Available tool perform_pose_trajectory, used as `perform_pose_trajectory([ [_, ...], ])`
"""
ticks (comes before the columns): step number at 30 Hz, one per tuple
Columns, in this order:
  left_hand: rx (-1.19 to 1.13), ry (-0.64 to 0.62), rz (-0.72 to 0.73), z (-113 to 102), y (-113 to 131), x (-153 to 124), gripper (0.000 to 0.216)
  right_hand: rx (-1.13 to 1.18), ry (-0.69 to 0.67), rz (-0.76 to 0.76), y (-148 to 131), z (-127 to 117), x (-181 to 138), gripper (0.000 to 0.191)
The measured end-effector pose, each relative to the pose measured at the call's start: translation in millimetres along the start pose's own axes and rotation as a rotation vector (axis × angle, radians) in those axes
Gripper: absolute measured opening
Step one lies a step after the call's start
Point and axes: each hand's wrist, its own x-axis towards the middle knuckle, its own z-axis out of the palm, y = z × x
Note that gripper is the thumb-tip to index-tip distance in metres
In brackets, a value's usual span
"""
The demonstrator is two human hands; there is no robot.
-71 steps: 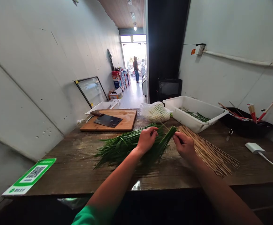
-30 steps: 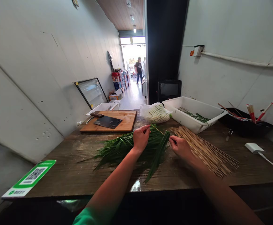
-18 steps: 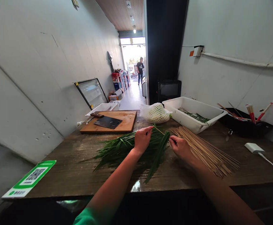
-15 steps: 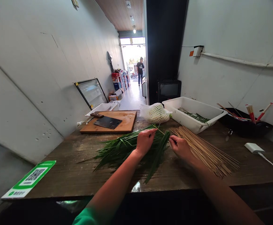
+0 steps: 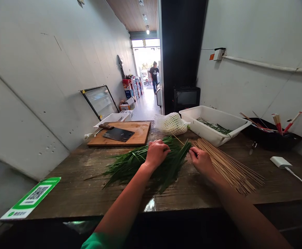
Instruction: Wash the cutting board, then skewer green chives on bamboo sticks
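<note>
My right hand [image 5: 201,160] pinches a thin bamboo stick [image 5: 177,139] at the near end, and the stick points up and left. Long green leaves [image 5: 178,162] hang by their upper ends at the stick, close to my fingertips, slanting down toward me. My left hand [image 5: 158,153] lies over a pile of long green leaves [image 5: 126,162] with its fingers curled together; what they hold, if anything, is hidden. Beside my right hand, partly under the forearm, spreads a bundle of bamboo sticks [image 5: 229,166] on the wooden table [image 5: 88,193].
Behind the leaves are a cutting board [image 5: 142,135] with a cleaver [image 5: 120,134] and a white foam-netted item [image 5: 171,123]. A white tub [image 5: 213,138] holds green pieces. Right of it stand a black tray [image 5: 275,140] and a white adapter [image 5: 281,162]. A person [image 5: 154,76] stands by the doorway.
My left hand has left the stick's tip and shifted left and down onto the leaf pile. My right hand keeps hold of the stick, nearly in place. The person in the doorway has shifted slightly.
</note>
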Motion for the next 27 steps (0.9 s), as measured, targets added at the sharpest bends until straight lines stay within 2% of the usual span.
perform_pose_trajectory([
  [2, 0.086, -0.112, 0.018, -0.9, 0.6, -1.7, 0.009, 0.003, -0.003, -0.006, 0.2, 0.3, -0.2, 0.029],
  [4, 0.147, -0.163, 0.014, 0.3, 2.8, -3.5, 0.013, 0.013, 0.002, -0.015, -0.6, 0.4, -0.4, 0.029],
  [12, 0.2, -0.2, -0.024, 0.2, 7.5, -4.3, 0.012, 0.022, -0.023, -0.026, -5.1, -1.5, -0.6, 0.028],
  [14, 0.171, -0.18, -0.028, 0.0, 8.0, -3.9, 0.012, 0.03, -0.032, -0.037, -5.4, -1.9, -0.6, 0.028],
  [20, -0.073, 0.006, -0.129, 4.4, 4.5, -0.5, 0.015, 0.066, -0.085, -0.083, -8.3, -2.4, -1.6, 0.025],
  [27, -0.272, 0.081, -0.234, 10.9, -1.7, 3.9, 0.006, 0.055, -0.116, -0.088, -7.1, -1.3, -2.5, 0.025],
])
